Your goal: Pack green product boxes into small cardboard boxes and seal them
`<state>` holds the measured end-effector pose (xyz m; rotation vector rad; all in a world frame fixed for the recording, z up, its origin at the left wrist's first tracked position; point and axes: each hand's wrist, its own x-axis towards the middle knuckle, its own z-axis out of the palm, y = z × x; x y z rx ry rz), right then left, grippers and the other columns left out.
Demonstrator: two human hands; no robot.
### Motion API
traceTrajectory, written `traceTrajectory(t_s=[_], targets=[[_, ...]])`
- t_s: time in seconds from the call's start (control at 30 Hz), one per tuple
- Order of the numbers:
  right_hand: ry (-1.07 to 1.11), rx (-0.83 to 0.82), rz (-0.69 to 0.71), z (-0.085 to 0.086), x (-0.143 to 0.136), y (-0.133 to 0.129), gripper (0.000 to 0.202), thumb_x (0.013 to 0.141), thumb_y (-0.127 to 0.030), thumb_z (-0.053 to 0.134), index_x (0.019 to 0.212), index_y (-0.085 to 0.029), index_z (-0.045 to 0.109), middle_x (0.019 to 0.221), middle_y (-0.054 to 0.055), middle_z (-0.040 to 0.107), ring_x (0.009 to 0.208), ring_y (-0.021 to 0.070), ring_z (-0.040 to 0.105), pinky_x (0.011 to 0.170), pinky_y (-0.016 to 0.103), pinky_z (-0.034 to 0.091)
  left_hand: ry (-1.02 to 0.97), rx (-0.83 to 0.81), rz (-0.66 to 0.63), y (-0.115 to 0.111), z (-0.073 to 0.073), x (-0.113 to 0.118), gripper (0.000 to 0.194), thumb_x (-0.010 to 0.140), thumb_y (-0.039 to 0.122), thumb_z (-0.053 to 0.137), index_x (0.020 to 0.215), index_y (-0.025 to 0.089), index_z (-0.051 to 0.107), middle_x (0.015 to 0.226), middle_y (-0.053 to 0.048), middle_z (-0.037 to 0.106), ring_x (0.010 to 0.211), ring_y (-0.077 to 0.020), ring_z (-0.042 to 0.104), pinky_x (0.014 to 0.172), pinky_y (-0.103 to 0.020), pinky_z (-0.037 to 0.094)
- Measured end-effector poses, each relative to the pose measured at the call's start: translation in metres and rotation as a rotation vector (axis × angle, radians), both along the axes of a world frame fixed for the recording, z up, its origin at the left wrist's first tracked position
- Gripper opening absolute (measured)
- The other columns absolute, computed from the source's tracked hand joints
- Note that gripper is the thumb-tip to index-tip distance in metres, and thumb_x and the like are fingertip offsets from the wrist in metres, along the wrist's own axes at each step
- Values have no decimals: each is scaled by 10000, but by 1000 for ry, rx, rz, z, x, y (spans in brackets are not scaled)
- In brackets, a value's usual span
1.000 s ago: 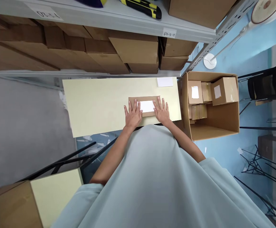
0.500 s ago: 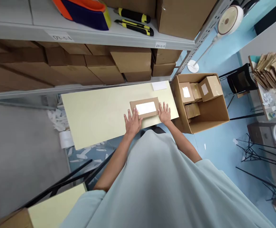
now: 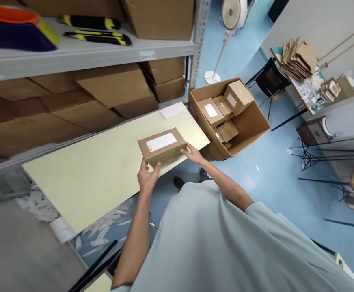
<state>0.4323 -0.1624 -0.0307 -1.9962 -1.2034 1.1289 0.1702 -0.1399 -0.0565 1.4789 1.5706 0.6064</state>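
Counter [image 3: 98, 182], pale yellow; grey shelf [image 3: 173, 50] at eleven o'clock. Box [image 3: 167, 153], one, over the counter; whether lifted, unclear. Apparently done: label [image 3: 161, 142] on top. Left open: the box is outside the carton [image 3: 250, 123], two o'clock. Label face upward; long axis roughly eight to two. Left hand [image 3: 148, 178] grips the seven o'clock corner, right hand [image 3: 193, 154] the three o'clock end.

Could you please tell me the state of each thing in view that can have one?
Small box: closed, label side up, held between both hands.
Left hand: gripping the box's left end.
Right hand: gripping its right end.
Large carton: open, partly filled with boxes.
White paper: lying flat on the table.
Fan: upright; running or not, unclear.
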Motion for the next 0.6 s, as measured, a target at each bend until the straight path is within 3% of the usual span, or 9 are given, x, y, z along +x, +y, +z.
traceTrajectory(t_s=[0.1, 0.23, 0.43, 0.6], targets=[[35, 124, 5, 19, 24, -29, 623, 1134, -447, 646, 1705, -205, 590, 1665, 50, 692, 1536, 219, 673, 1315, 338, 503, -167, 44, 59, -16, 24, 18, 777, 936, 462, 791, 1651, 227, 599, 1658, -144, 685, 1564, -321, 641, 1366, -503, 447], [62, 161, -99, 46, 67, -84, 783, 1108, -572, 698, 1798, -274, 479, 1664, 43, 691, 1541, 284, 678, 1313, 438, 535, -311, 62, 56, -47, 51, 65, 870, 915, 501, 833, 1672, 195, 532, 1740, -237, 579, 1640, -350, 557, 1355, -522, 459], [185, 254, -291, 78, 139, -184, 979, 1020, -727, 767, 1832, -311, 412, 1788, 36, 548, 1668, 305, 541, 1394, 487, 447, -465, 105, -21, -93, 83, 166, 733, 938, 489, 853, 1582, 295, 560, 1681, -141, 660, 1652, -356, 543, 1389, -616, 419], [272, 302, -373, 89, 209, -258, 1006, 1011, -787, 728, 1836, -312, 405, 1840, 27, 459, 1695, 308, 502, 1429, 504, 394, -462, 78, 5, -126, 100, 258, 700, 883, 421, 891, 1495, 238, 602, 1628, -168, 700, 1598, -366, 603, 1391, -615, 420]])
